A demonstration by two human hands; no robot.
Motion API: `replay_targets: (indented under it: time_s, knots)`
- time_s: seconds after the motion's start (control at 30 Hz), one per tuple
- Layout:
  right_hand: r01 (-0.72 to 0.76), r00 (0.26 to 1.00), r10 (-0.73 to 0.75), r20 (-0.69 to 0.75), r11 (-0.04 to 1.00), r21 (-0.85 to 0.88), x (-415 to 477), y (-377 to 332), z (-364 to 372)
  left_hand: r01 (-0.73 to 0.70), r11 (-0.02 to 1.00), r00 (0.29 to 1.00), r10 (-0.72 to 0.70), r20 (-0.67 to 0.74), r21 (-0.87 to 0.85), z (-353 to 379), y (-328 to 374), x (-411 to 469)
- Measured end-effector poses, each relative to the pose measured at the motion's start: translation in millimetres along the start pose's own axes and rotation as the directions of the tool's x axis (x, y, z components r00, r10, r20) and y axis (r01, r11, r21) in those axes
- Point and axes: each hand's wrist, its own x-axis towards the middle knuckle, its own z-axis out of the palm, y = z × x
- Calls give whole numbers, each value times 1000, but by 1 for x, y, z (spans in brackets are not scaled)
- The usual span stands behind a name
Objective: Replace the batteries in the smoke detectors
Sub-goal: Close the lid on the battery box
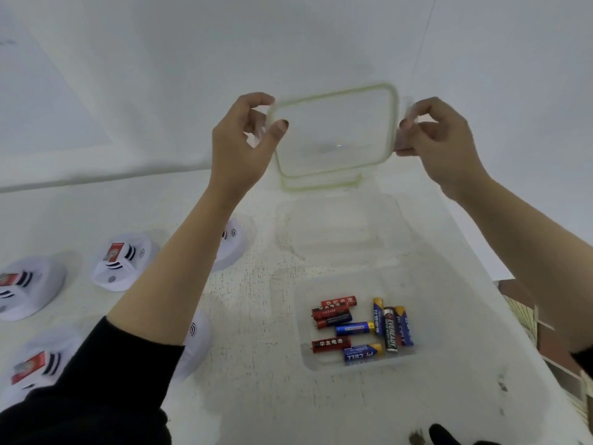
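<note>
The left hand [237,139] and right hand [439,139] pinch opposite edges of a clear lid [333,130] held above the open box [309,364] on the desk [250,380]. Loose batteries [359,329] lie inside the box; smoke detectors [123,263] sit to its left.

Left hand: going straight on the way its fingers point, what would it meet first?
The clear lid, whose left edge is already in its grip; the left hand points rightward across it. Beyond that likely the right hand, though depth is unclear.

Head-worn view, close down over table [256,396]
</note>
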Motion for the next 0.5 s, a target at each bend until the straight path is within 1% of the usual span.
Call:
replay_targets:
  time_s: [0.03, 0.1, 0.17, 0.2, 0.27, 0.33, 0.4, 0.5]
  knots:
    - [-27, 1000, 27, 6, 999, 38, -5, -5, -2, 33, 998, 999, -33, 20, -51, -3, 6, -1]
    - [-95, 995, 92, 35, 991, 94, -15, -14, -8, 162, 967, 984, -143, 107, -198, -10, 19, -3]
    - [-191, 980, 185, 72, 977, 99, -24, -17, -14, 335, 895, 935, -276, 224, -295, -17, 28, -7]
    - [-245, 967, 238, 92, 966, 78, -29, -16, -16, 417, 859, 897, -338, 284, -296, -19, 32, -10]
    - [-347, 929, 345, 135, 938, -7, -38, -12, -20, 546, 805, 809, -435, 395, -233, -23, 33, -20]
    - [-423, 883, 440, 164, 897, -129, -45, -6, -24, 627, 770, 718, -512, 472, -118, -24, 30, -34]
    - [-459, 844, 507, 177, 852, -251, -51, 0, -27, 673, 740, 642, -583, 498, 0, -21, 27, -47]
    - [-445, 828, 537, 163, 805, -393, -58, 8, -26, 739, 670, 552, -663, 506, 71, -13, 23, -60]
